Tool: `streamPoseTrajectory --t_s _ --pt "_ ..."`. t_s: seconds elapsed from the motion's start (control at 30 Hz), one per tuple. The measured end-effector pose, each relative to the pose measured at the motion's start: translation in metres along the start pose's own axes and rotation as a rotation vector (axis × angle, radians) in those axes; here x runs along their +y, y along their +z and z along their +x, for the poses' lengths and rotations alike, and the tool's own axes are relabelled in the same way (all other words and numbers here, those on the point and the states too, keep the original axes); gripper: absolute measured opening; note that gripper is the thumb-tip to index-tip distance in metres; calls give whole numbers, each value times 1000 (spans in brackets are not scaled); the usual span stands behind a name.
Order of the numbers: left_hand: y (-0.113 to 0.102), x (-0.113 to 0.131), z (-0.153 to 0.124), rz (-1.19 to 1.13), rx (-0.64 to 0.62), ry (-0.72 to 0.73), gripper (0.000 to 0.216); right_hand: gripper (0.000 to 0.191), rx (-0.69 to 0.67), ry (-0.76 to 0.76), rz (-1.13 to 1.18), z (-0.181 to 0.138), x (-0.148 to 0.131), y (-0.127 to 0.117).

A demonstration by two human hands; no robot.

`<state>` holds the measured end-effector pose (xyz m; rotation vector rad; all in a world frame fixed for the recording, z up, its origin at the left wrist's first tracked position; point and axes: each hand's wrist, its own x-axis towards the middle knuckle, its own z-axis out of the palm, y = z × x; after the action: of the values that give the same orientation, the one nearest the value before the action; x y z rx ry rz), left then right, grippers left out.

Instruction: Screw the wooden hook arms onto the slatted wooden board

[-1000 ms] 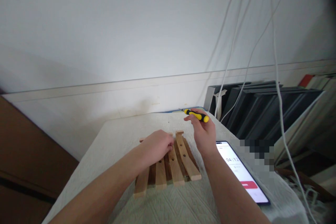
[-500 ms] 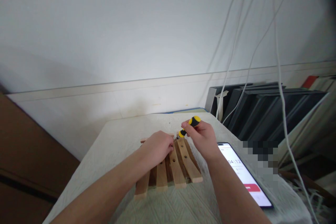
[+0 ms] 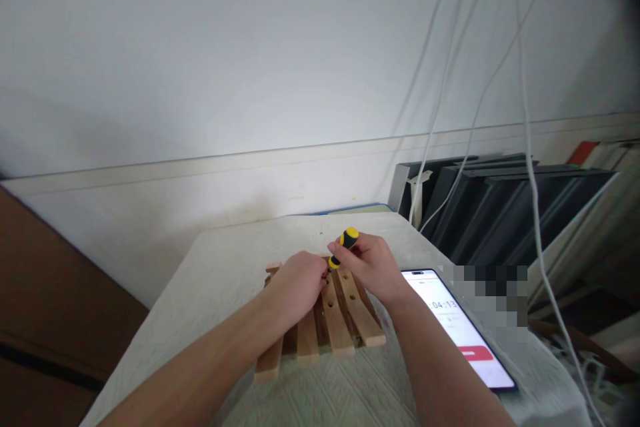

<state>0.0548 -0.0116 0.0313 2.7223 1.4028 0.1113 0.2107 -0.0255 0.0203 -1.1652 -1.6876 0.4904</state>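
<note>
A yellow-and-black screwdriver is gripped in my right hand, its handle tilted up to the right. The lower end of the screwdriver reaches down to the far part of a wooden slat, beside the fingertips of my left hand. My left hand is closed and rests over the slatted wooden piece; whatever its fingers pinch is hidden. Several pale slats with dark holes lie side by side across the piece. My left forearm covers part of the leftmost slats.
A phone showing a running timer lies right of my right forearm. A pale textured cloth covers the table. Dark flat panels lean by the wall on the right, with white cables hanging in front.
My right hand has moved left with the screwdriver, bringing its lower end to my left fingertips. My left hand has stayed about where it was.
</note>
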Motion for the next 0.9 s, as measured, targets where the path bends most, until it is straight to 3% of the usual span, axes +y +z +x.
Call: streamPoseTrajectory --t_s 0.7,0.9 --pt "0 1 -2 -13 14 24 19 35 -31 13 -43 1 3 3" --pt "4 -1 1 -22 7 15 22 27 -106 -48 30 -1 1 2"
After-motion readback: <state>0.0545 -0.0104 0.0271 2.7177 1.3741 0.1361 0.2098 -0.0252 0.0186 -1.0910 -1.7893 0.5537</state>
